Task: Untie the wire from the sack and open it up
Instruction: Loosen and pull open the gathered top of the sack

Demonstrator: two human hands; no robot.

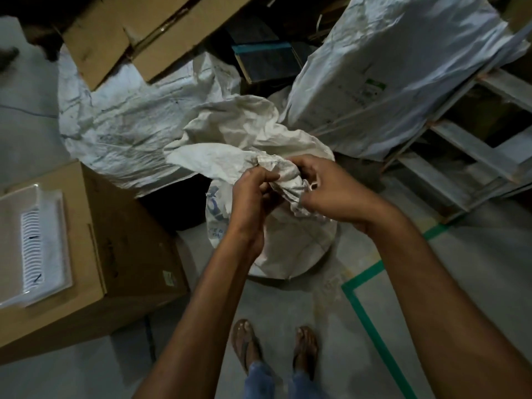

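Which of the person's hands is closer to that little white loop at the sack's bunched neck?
Right. The right hand holds the sack's bunched neck right at the white loop. The left hand grips the same neck on the far side from the loop.

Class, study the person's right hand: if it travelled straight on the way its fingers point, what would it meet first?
The sack's bunched neck: the right hand points left across the picture and its grip is on that cloth. Just beyond lies the left hand, though depth is unclear.
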